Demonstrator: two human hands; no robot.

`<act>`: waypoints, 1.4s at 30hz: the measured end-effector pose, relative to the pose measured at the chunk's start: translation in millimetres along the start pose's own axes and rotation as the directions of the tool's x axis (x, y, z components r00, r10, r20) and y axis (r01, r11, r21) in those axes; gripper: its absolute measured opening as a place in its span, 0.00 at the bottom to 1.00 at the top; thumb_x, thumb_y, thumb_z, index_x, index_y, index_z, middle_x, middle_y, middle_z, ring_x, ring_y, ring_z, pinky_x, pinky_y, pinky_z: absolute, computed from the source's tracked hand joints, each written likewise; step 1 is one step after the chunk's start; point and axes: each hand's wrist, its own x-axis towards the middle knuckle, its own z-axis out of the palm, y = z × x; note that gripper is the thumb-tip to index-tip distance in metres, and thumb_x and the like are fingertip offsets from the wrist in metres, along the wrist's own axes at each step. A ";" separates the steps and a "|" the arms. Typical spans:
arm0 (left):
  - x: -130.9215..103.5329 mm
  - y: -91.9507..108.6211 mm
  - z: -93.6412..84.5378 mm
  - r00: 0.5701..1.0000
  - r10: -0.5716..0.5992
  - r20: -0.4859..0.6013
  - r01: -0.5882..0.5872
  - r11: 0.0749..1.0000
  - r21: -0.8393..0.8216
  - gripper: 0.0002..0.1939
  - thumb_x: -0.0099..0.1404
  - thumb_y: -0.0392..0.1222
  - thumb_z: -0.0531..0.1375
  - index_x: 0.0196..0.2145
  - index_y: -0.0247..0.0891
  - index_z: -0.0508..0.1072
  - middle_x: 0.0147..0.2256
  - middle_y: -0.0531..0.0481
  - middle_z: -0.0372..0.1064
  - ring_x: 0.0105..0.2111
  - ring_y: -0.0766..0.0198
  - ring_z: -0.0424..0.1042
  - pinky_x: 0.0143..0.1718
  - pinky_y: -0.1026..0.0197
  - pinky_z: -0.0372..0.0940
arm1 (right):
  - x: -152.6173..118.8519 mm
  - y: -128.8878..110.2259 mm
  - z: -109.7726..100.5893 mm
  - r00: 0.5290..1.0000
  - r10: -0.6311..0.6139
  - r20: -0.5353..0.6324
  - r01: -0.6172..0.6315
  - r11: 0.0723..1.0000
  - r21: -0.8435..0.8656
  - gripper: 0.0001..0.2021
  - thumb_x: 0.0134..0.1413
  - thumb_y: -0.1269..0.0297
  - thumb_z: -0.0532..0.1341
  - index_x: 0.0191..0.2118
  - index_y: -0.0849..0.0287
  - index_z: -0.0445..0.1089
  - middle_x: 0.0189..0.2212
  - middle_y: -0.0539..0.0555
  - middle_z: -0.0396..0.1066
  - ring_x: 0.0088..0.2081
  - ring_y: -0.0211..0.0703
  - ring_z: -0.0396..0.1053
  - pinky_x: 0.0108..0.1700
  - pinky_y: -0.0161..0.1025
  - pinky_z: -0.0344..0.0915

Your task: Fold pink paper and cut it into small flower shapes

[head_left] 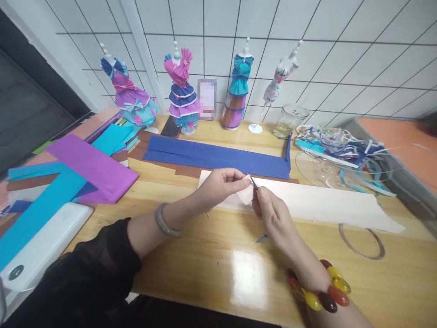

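— Step in hand? 
— Trimming, by the look: left hand (221,184) pinching a small pale paper piece (244,195) by its edge, right hand (269,214) closed around small scissors (253,182), tips at the paper's top corner. 
— Where? 
— Just above the long white sheet (324,205), mid-table. 
— Next move? 
— Probably a steady short snip, paper kept taut. 
— Room? 
— Bare wooden table (218,255) toward the body; blue sheet (218,157) behind, tape ring (362,241) to the right, well apart.

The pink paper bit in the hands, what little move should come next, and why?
Probably press the fold flat. The left hand pinches the small pink paper piece, while the right hand holds a thin dark tool at its top edge, above the long pale sheet.
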 end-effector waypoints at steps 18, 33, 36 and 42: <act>2.2 -2.4 -1.6 0.998 -0.055 0.014 0.055 0.998 0.012 0.16 0.53 0.51 0.61 0.33 0.34 0.71 0.31 0.48 0.70 0.30 0.68 0.67 0.31 0.65 0.58 | 1.5 5.2 4.3 0.997 0.063 -0.042 -0.057 0.991 0.121 0.20 0.59 0.47 0.44 0.23 0.55 0.51 0.17 0.47 0.51 0.19 0.37 0.48 0.19 0.35 0.47; 0.1 3.5 -4.9 0.988 -0.124 0.097 0.120 0.992 0.040 0.08 0.53 0.42 0.61 0.27 0.32 0.70 0.26 0.51 0.67 0.26 0.71 0.64 0.30 0.65 0.57 | 0.7 3.3 2.8 0.999 0.042 0.001 -0.042 0.999 0.007 0.19 0.62 0.52 0.43 0.25 0.56 0.53 0.20 0.47 0.51 0.22 0.36 0.49 0.22 0.34 0.49; 1.1 1.6 -5.1 0.985 -0.138 0.103 0.138 0.990 0.011 0.08 0.53 0.41 0.60 0.27 0.32 0.69 0.26 0.50 0.66 0.26 0.70 0.64 0.29 0.65 0.56 | 0.2 4.9 4.3 0.998 0.068 -0.008 -0.068 0.996 0.052 0.19 0.61 0.50 0.43 0.25 0.56 0.53 0.19 0.47 0.50 0.21 0.36 0.48 0.22 0.34 0.48; 1.9 -2.7 -4.1 0.987 -0.124 0.107 0.124 0.992 0.001 0.09 0.54 0.41 0.60 0.26 0.32 0.68 0.26 0.50 0.65 0.26 0.70 0.64 0.30 0.64 0.56 | 0.0 5.7 5.9 0.995 0.092 -0.022 -0.090 0.992 0.088 0.20 0.60 0.47 0.44 0.24 0.56 0.52 0.19 0.47 0.49 0.21 0.36 0.47 0.21 0.34 0.47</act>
